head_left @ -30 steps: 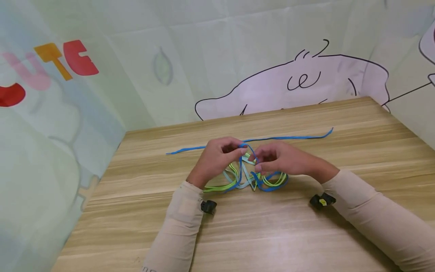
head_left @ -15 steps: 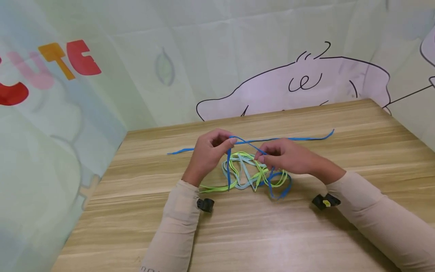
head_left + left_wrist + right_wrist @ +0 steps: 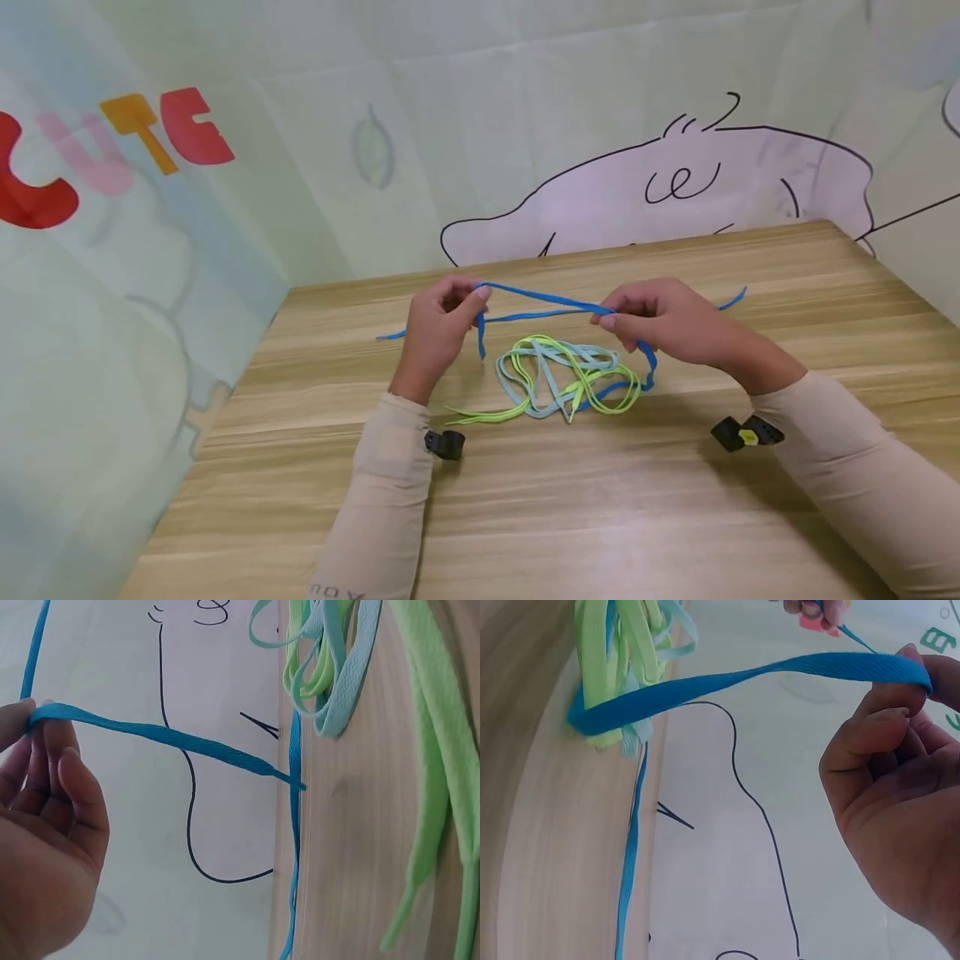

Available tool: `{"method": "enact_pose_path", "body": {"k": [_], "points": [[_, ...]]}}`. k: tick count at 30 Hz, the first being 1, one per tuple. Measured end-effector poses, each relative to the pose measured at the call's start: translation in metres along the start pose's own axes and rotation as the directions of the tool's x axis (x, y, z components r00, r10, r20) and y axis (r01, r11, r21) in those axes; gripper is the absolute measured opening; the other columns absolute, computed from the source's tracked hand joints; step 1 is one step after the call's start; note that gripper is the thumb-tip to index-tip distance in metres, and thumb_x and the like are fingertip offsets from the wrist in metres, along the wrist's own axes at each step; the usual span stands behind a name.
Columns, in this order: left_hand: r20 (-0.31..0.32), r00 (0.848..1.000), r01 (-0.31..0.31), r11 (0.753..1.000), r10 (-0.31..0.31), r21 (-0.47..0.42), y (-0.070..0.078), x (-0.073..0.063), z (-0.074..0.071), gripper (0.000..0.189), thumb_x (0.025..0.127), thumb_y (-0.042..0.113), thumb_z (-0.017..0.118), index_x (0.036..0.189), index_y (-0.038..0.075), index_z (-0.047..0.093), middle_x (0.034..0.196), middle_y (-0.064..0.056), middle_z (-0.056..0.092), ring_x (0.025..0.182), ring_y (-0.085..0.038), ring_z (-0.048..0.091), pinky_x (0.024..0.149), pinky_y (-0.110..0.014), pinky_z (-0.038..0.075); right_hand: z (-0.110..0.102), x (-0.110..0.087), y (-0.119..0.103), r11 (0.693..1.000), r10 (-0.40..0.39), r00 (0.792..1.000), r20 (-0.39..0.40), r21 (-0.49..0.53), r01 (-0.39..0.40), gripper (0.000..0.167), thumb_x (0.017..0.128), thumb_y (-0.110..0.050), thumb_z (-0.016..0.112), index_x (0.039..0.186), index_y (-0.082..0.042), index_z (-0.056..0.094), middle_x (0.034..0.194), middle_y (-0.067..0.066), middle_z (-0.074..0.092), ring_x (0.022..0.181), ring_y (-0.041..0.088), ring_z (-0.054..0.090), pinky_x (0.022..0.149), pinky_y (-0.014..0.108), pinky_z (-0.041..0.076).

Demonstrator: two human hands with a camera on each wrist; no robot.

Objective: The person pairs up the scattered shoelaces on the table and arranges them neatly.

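A blue shoelace (image 3: 536, 295) is stretched between my two raised hands. Thumb and fingertips of my left hand (image 3: 438, 329) pinch it near one end, and the short tipped tail (image 3: 217, 750) hangs down from them. My right hand (image 3: 675, 321) pinches the same lace farther along. From there it droops in a blue length (image 3: 675, 694) to a pile of laces on the table. In that pile lie yellow-green laces (image 3: 618, 408) and pale blue laces (image 3: 551, 379), looped over one another. The blue lace's other end is hidden in the pile.
A second blue lace (image 3: 733, 300) lies stretched along the table behind the hands. Yellow-green lace ends (image 3: 468, 417) point left from the pile. The wooden table (image 3: 555, 517) meets a printed cloth backdrop (image 3: 322, 167) at its back and left.
My hands have moved apart and up, left hand to the left and right hand to the right. The blue lace between them has been drawn longer, partly out of the pile.
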State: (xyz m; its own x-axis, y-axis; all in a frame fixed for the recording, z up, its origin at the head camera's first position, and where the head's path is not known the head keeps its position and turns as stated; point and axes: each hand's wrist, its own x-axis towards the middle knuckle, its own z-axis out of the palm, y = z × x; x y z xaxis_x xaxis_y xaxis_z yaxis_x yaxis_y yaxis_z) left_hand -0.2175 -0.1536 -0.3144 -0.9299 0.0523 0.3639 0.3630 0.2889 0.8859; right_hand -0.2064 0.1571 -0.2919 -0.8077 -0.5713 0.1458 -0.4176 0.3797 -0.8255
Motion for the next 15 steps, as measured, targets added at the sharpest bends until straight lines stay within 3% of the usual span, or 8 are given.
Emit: {"method": "enact_pose_path", "body": {"k": [4,8,15], "points": [[0.001,1.000,0.018,1.000,-0.018,0.000,-0.001,0.001,-0.005,0.021,0.099,0.016,0.065,0.109,-0.002,0.069,0.090,-0.012,0.067,0.078,-0.019,0.057,0.067,-0.023,0.049,-0.007,-0.002,0.000,1.000,0.012,0.999,-0.051,-0.011,-0.013,0.016,0.101,-0.021,0.063,0.110,-0.009,0.070,0.072,0.007,0.059,0.062,0.022,0.051,0.051,0.030,0.039],[-0.012,1.000,0.016,1.000,-0.016,-0.008,-0.004,0.001,-0.010,0.024,0.098,0.021,0.067,0.109,0.000,0.069,0.091,-0.009,0.067,0.083,-0.021,0.061,0.072,-0.027,0.051,-0.012,-0.002,0.001,1.000,0.013,0.995,-0.099,-0.020,-0.015,0.018,0.101,-0.021,0.063,0.111,-0.007,0.069,0.074,0.006,0.059,0.066,0.021,0.053,0.054,0.029,0.042],[-0.021,1.000,0.001,0.999,-0.002,-0.054,-0.007,0.001,-0.014,0.029,0.095,0.031,0.071,0.109,0.005,0.071,0.092,-0.009,0.066,0.083,-0.025,0.064,0.074,-0.034,0.053,-0.021,-0.005,0.003,0.999,0.032,0.983,-0.183,-0.013,-0.035,0.022,0.102,-0.029,0.062,0.102,-0.008,0.068,0.073,0.012,0.057,0.071,0.025,0.054,0.061,0.033,0.047]]}}
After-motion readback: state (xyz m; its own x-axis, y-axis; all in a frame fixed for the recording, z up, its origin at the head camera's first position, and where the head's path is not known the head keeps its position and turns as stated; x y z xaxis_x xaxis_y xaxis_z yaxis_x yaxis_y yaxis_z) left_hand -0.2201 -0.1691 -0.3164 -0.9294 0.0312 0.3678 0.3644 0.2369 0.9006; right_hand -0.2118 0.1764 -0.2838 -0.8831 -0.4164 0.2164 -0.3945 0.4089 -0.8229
